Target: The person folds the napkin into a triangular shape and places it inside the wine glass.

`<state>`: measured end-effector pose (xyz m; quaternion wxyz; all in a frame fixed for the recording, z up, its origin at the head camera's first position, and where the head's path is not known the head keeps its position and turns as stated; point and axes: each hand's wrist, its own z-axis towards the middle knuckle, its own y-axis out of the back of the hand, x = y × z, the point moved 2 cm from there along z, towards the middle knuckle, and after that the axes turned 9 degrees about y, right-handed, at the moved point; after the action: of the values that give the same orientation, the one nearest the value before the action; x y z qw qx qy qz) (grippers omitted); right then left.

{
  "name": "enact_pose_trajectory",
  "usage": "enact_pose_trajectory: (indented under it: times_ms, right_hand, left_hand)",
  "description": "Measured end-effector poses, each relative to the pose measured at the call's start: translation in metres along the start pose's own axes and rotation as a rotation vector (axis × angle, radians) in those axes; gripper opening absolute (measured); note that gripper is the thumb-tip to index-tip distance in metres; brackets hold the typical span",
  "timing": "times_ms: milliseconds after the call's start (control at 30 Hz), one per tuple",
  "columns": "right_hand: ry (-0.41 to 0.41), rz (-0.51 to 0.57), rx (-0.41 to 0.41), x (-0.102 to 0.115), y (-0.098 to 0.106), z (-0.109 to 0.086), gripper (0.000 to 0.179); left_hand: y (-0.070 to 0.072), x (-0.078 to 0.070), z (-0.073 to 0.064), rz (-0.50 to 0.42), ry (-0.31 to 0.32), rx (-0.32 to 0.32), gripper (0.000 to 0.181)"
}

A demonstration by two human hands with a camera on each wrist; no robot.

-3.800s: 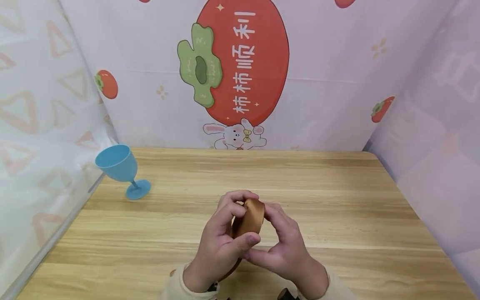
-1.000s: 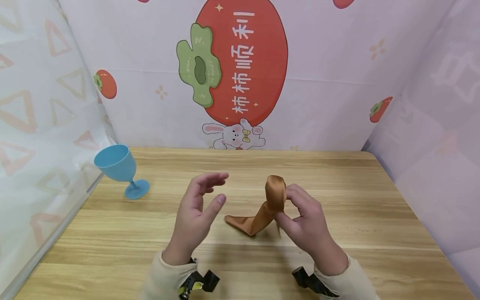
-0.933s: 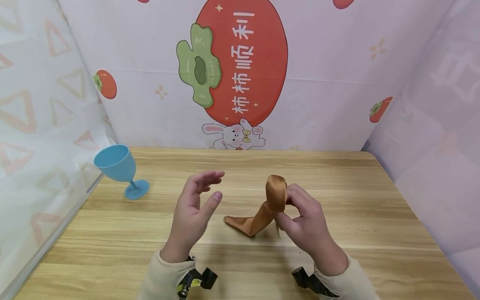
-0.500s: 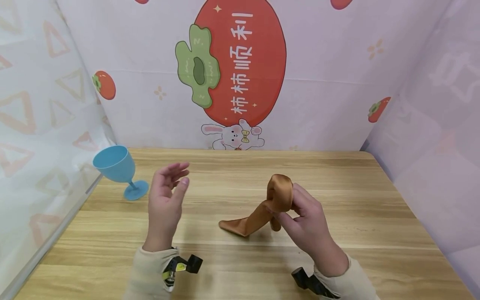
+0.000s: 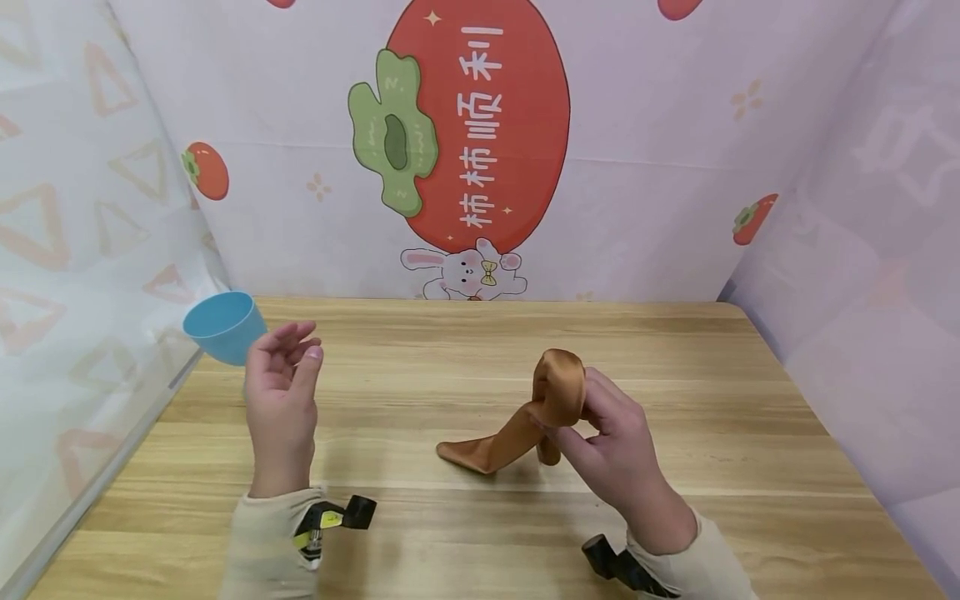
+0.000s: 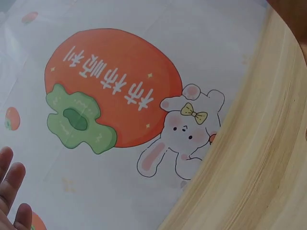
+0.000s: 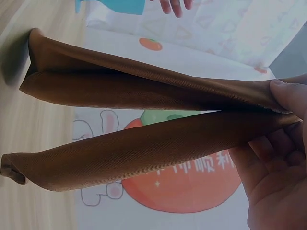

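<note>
My right hand [image 5: 621,437] pinches a brown satin ribbon [image 5: 561,385] above the right middle of the table. The ribbon makes a loop at the top, and two tails hang below it; the left tail bends along the tabletop. Both tails look wide and folded in the right wrist view, where the ribbon [image 7: 129,148] runs out from between thumb and fingers. Holding nothing, my left hand [image 5: 281,408] is raised at the left with loosely bent fingers. Behind it stands a blue goblet [image 5: 225,327], its stem and foot hidden by the hand. Whether they touch I cannot tell.
A wood-grain table [image 5: 405,533] spans the space. Printed cloth walls enclose it, with a large red persimmon [image 5: 517,125] on the back one. A black wrist camera [image 5: 360,512] sticks out from the left sleeve, another from the right.
Earlier both hands held the ribbon together. The left hand then let go and moved left to the goblet. The right hand keeps hold of the looped ribbon, nearly still.
</note>
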<state>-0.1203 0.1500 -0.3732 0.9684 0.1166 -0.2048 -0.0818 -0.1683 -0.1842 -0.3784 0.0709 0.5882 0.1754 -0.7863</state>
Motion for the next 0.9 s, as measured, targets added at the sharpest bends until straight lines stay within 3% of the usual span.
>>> enact_pose_trajectory:
  times_ms: [400,567,900]
  right_hand:
    - [-0.016,0.041,0.004,0.003,0.000,0.001,0.022]
    - [-0.008,0.052,0.005,0.004,-0.001,0.001,0.021]
    - [0.002,0.050,0.007,0.005,-0.002,0.002,0.022]
  left_hand:
    - [0.022,-0.001,0.012,-0.009,0.025,-0.224,0.038]
    - [0.029,0.001,0.015,-0.028,0.018,-0.263,0.038]
    - [0.043,0.003,0.017,0.087,0.039,-0.338,0.040]
